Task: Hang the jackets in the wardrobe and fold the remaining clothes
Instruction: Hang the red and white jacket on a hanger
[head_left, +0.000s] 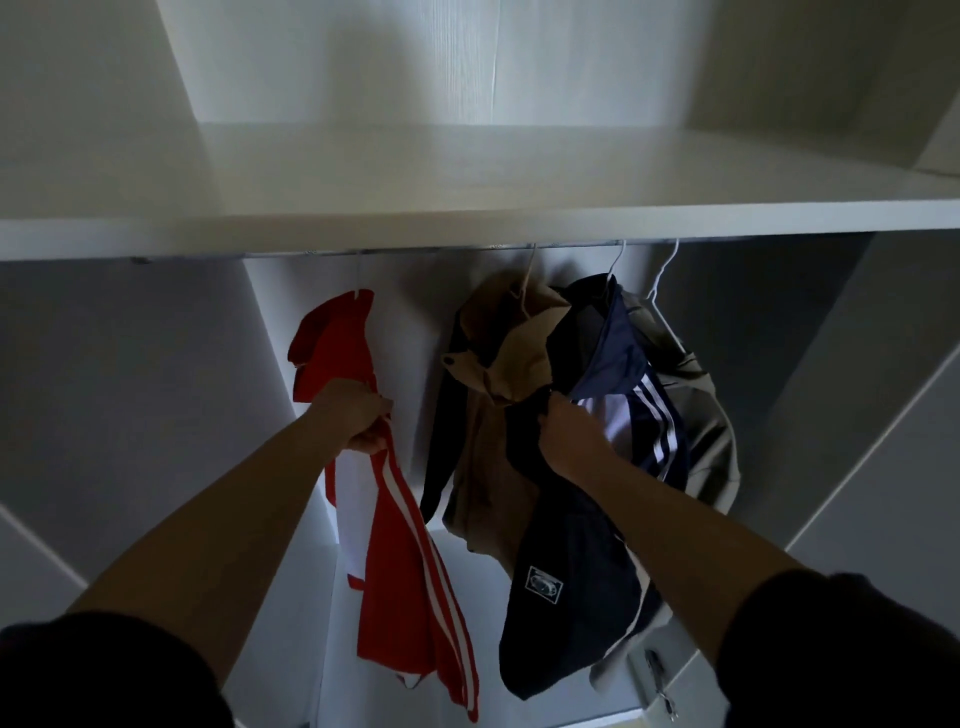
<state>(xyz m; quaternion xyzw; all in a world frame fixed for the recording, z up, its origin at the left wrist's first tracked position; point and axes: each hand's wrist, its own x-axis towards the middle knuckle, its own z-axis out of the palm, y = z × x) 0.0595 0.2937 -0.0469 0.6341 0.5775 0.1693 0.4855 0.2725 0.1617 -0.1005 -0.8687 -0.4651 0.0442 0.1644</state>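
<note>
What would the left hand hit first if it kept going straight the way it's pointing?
The left hand grips the red jacket, so it would push into that fabric first. Behind it probably comes the wardrobe's white back panel, though depth is hard to judge here.

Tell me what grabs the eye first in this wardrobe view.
The red jacket with white stripes stands out, hanging at the left under the white shelf, gripped by the left hand. To its right a tan jacket, a navy jacket and a grey jacket crowd together, the right hand gripping the navy one.
</note>
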